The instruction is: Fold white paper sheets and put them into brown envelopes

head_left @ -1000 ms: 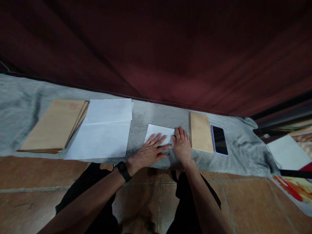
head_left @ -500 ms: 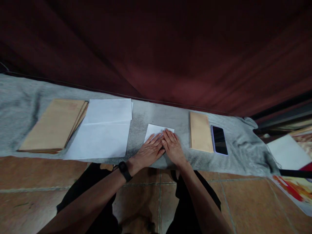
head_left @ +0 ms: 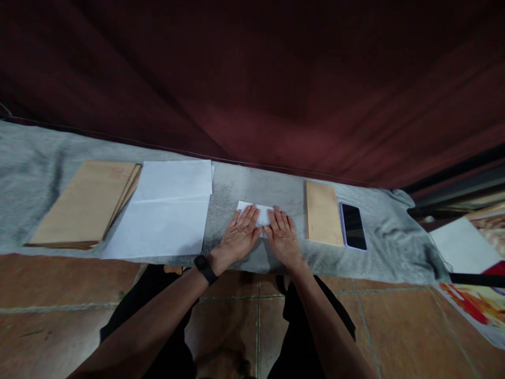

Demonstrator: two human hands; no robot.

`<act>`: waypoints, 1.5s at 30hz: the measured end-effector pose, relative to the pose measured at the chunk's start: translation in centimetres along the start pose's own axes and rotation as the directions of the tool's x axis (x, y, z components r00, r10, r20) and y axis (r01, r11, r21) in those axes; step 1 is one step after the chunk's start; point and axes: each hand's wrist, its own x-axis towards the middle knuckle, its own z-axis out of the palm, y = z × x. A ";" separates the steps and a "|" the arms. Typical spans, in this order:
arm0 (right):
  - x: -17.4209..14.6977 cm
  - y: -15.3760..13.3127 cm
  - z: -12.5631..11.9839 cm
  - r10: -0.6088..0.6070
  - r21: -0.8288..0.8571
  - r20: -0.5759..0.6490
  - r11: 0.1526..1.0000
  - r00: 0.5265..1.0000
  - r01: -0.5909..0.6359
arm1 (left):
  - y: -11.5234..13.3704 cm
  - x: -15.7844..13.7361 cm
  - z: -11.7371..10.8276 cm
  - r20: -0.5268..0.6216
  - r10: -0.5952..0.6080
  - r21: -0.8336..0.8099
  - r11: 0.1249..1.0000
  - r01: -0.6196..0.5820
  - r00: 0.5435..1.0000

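Both palms lie flat on a small folded sheet of white paper (head_left: 263,215) at the middle of the grey cloth. My left hand (head_left: 241,231) covers its left part with fingers stretched out; a dark band circles that wrist. On the paper's right part rests my right hand (head_left: 282,237), fingers also extended. The thumbs nearly meet near the paper's lower edge. A strip of white shows between the hands and along the far edge; the rest is hidden under them.
To the left lie white paper sheets (head_left: 169,223) with a crease across, and a stack of brown envelopes (head_left: 81,202). A single brown envelope (head_left: 324,213) and a phone (head_left: 354,226) are on the right. Behind the grey cloth (head_left: 260,181) hangs a dark red curtain (head_left: 252,105).
My hands were close together with fingers overlapping at the paper's middle. Now they have moved apart, left and right, both still flat on the paper.
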 end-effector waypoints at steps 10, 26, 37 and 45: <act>0.0 0.8 0.0 0.041 0.031 -0.047 0.999 0.998 -0.040 | -1.0 0.2 -0.2 -0.009 -0.104 0.031 0.994 0.104 0.995; -0.2 1.7 0.0 0.091 0.009 -0.045 0.996 0.995 -0.090 | -1.0 0.2 -0.4 -0.044 -0.193 0.053 0.979 0.195 0.980; 0.0 2.4 -0.2 0.134 0.024 -0.052 0.991 0.990 -0.132 | -0.9 -0.1 -0.4 -0.082 -0.182 0.054 0.981 0.187 0.980; 0.3 2.4 -0.7 0.149 0.050 -0.059 0.988 0.987 -0.146 | -0.7 -0.1 -0.5 -0.077 -0.189 0.057 0.979 0.193 0.979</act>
